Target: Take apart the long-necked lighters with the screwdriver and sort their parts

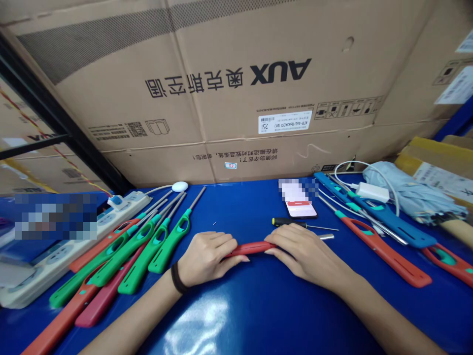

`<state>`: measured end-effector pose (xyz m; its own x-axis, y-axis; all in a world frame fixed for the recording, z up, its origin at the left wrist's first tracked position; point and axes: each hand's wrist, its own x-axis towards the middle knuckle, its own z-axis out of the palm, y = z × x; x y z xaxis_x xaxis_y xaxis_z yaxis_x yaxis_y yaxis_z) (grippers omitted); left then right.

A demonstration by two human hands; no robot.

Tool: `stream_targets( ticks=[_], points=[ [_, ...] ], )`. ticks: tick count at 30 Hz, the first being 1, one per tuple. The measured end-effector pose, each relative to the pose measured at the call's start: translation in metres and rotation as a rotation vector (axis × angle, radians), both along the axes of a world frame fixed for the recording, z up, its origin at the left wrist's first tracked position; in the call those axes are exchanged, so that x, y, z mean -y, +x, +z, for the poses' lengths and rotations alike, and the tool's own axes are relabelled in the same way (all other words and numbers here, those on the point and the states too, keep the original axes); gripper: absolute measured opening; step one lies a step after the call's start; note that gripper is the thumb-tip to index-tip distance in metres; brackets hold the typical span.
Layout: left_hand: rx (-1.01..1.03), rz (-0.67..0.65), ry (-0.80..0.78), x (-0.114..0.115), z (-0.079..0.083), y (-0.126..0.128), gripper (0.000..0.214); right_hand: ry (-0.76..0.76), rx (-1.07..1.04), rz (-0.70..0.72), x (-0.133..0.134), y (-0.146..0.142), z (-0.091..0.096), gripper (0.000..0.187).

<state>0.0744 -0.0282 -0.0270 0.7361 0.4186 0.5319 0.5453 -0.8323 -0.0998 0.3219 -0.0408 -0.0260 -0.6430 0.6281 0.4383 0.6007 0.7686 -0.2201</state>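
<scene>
Between my two hands lies a red lighter, held level above the blue table. My left hand, with a dark band at the wrist, closes round its left end. The other end is gripped by my right hand, the thumb below and the fingers on top. Both ends of the lighter are hidden by my fingers. A metal tube shows just beyond my right hand. Behind that hand rests a screwdriver with a black and yellow handle.
Several green lighters and red ones lie at left, beside a white power strip. At right are an orange lighter, a blue lighter, a white charger and a folded umbrella. A phone lies before the cardboard box.
</scene>
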Motion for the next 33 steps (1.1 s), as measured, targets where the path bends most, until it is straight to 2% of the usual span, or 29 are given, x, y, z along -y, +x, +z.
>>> stream_targets(
  ticks=[6, 13, 20, 33],
  points=[
    [-0.019, -0.006, 0.007, 0.000, 0.000, -0.001, 0.034, -0.031, 0.005, -0.019, -0.001, -0.004, 0.001, 0.014],
    [-0.026, -0.015, 0.020, 0.002, 0.001, 0.003, 0.033, 0.065, -0.009, 0.018, 0.000, -0.015, -0.004, 0.018],
    [-0.024, -0.042, -0.050, 0.005, 0.003, 0.005, 0.035, 0.027, -0.016, 0.076, 0.003, -0.011, -0.007, 0.018],
    [-0.154, -0.023, -0.132, 0.008, 0.005, 0.009, 0.032, 0.049, 0.084, 0.051, 0.004, -0.015, -0.009, 0.017]
  ],
)
